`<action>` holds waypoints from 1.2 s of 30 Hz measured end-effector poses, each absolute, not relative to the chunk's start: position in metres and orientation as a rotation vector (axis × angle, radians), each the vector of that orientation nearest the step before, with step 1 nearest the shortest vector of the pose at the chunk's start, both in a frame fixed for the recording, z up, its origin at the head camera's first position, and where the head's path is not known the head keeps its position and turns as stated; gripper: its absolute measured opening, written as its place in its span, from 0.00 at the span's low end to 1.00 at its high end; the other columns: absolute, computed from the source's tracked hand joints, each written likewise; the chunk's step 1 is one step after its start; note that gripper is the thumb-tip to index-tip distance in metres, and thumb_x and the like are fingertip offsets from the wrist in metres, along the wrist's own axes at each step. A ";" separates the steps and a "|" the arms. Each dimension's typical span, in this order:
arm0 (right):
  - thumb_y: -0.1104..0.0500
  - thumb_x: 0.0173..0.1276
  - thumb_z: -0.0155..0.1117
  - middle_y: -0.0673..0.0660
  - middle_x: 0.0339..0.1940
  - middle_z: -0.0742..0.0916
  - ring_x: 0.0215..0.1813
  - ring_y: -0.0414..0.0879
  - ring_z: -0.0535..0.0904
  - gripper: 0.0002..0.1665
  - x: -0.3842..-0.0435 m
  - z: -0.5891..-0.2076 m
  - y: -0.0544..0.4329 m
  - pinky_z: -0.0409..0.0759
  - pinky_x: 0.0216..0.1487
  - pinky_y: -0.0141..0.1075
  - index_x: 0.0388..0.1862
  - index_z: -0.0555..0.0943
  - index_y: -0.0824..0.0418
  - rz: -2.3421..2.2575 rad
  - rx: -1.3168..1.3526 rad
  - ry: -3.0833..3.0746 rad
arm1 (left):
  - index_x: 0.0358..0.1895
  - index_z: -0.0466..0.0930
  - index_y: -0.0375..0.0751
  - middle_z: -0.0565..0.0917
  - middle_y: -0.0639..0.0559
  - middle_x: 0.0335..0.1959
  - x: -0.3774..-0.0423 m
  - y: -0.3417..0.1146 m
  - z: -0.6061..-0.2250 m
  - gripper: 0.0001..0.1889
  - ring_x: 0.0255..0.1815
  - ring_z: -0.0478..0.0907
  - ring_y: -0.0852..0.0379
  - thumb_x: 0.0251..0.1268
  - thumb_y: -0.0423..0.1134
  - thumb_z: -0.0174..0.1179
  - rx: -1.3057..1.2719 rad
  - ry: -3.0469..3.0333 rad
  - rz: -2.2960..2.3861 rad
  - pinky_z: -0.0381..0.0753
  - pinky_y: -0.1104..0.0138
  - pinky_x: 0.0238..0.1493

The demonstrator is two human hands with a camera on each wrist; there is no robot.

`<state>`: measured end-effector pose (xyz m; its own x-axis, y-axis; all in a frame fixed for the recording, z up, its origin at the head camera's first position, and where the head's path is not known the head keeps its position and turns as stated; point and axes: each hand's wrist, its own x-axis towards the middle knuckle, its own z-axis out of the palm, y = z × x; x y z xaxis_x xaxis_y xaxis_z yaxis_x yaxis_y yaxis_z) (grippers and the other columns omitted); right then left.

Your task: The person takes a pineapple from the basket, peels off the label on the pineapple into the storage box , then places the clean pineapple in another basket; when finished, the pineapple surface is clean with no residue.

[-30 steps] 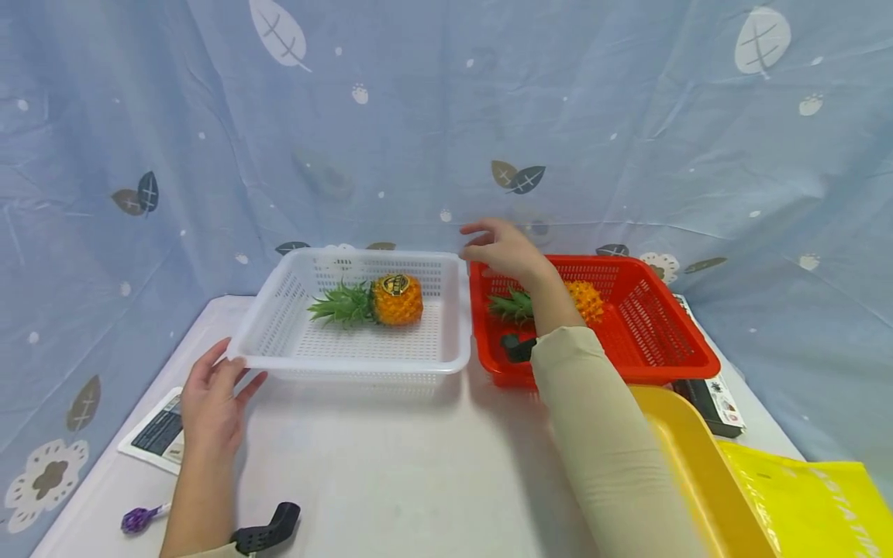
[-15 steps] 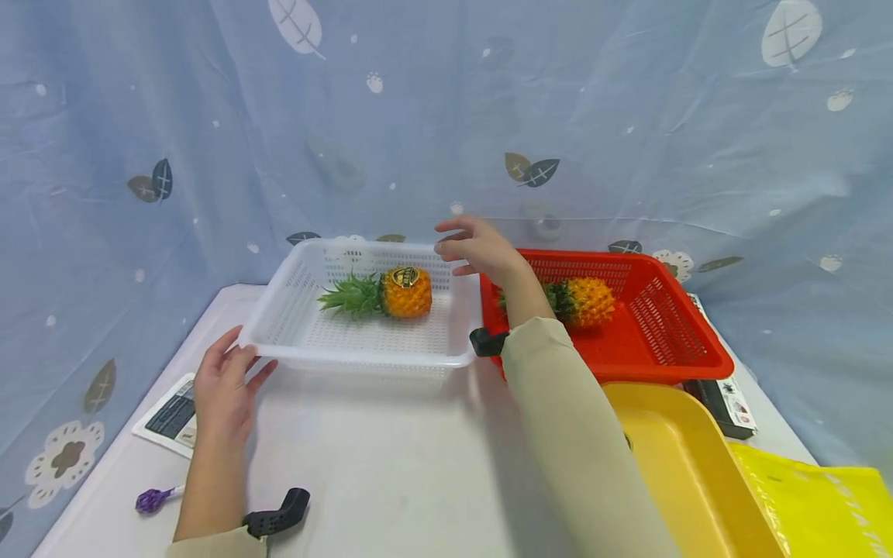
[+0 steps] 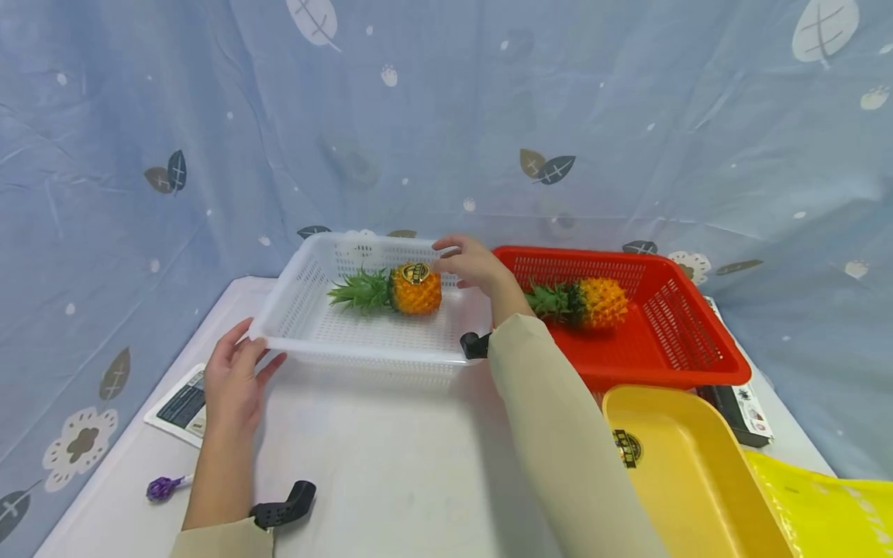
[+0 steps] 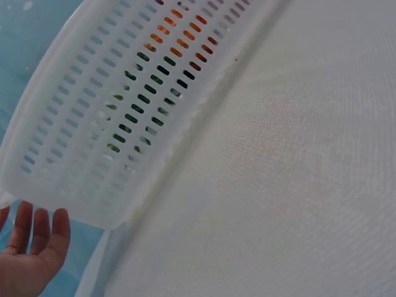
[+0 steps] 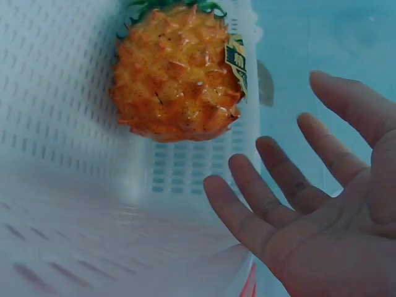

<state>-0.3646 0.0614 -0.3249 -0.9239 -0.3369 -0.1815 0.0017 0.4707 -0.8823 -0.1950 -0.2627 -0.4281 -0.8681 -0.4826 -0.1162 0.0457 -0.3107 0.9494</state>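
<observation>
Pineapple (image 3: 418,291) is what the right hand (image 3: 469,266) has just come up to: over the last second the hand has shifted left, from between the baskets to above the right part of the white basket (image 3: 363,351). Its fingers are spread and loosely bent, holding nothing, just beside the fruit. That makes this pineapple the likely object of the reach, though it lies ungrasped where it lay, on its side inside the white basket, leaves to the left. The left hand (image 3: 236,380) remains at the basket's near left corner, fingers relaxed and apart.

Counting outward: two baskets, the white one and, to its right, a red basket (image 3: 649,353); two pineapples, the second pineapple (image 3: 601,302) lying in the red one. Then one yellow tray (image 3: 698,465) near right, one dark box (image 3: 739,415) and one yellow packet (image 3: 823,504) beside it; at left, one white packet (image 3: 177,407) and one purple lollipop (image 3: 162,488). A round label (image 3: 629,448) shows in the tray, but the sleeve may hide what it is on.
</observation>
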 end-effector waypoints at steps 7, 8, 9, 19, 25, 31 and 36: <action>0.56 0.70 0.69 0.60 0.76 0.73 0.74 0.58 0.70 0.34 -0.371 -0.332 0.053 0.74 0.72 0.56 0.74 0.72 0.51 -1.229 -0.375 2.517 | 0.76 0.69 0.54 0.73 0.55 0.67 -0.195 -0.265 -0.426 0.27 0.62 0.77 0.56 0.77 0.43 0.60 0.584 -1.581 -2.235 0.87 0.70 0.47; 0.57 0.69 0.70 0.61 0.76 0.73 0.75 0.58 0.70 0.35 -0.372 -0.333 0.052 0.74 0.73 0.55 0.75 0.72 0.51 -1.194 -0.388 2.531 | 0.76 0.69 0.54 0.74 0.54 0.68 -0.196 -0.265 -0.425 0.27 0.62 0.77 0.56 0.77 0.43 0.60 0.581 -1.582 -2.236 0.87 0.70 0.47; 0.57 0.69 0.70 0.61 0.77 0.72 0.75 0.58 0.70 0.37 -0.373 -0.334 0.051 0.74 0.73 0.55 0.75 0.71 0.51 -1.164 -0.400 2.540 | 0.76 0.69 0.54 0.74 0.54 0.68 -0.196 -0.266 -0.425 0.27 0.62 0.77 0.56 0.77 0.43 0.60 0.576 -1.584 -2.235 0.87 0.71 0.46; 0.61 0.65 0.73 0.60 0.81 0.67 0.78 0.57 0.65 0.49 -0.380 -0.337 0.044 0.72 0.75 0.52 0.82 0.63 0.47 -0.933 -0.451 2.524 | 0.75 0.69 0.51 0.76 0.57 0.61 -0.200 -0.266 -0.424 0.26 0.59 0.77 0.58 0.78 0.39 0.58 0.559 -1.555 -2.252 0.88 0.70 0.46; 0.63 0.63 0.73 0.59 0.80 0.67 0.73 0.57 0.68 0.54 -0.382 -0.344 0.040 0.75 0.72 0.51 0.84 0.59 0.45 -0.904 -0.454 2.481 | 0.75 0.70 0.50 0.77 0.56 0.61 -0.199 -0.264 -0.425 0.26 0.59 0.78 0.58 0.77 0.38 0.59 0.569 -1.533 -2.257 0.88 0.70 0.46; 0.63 0.63 0.74 0.57 0.78 0.67 0.54 0.54 0.70 0.57 -0.385 -0.350 0.037 0.80 0.56 0.48 0.84 0.55 0.40 -0.900 -0.421 2.474 | 0.74 0.71 0.51 0.77 0.56 0.61 -0.200 -0.262 -0.427 0.24 0.59 0.78 0.57 0.77 0.38 0.59 0.563 -1.528 -2.246 0.88 0.70 0.47; 0.69 0.61 0.73 0.59 0.73 0.71 0.46 0.51 0.71 0.55 -0.390 -0.356 0.036 0.82 0.54 0.45 0.82 0.57 0.45 -0.972 -0.416 2.462 | 0.73 0.72 0.51 0.77 0.55 0.63 -0.200 -0.261 -0.428 0.24 0.60 0.78 0.57 0.78 0.38 0.58 0.554 -1.544 -2.234 0.88 0.69 0.48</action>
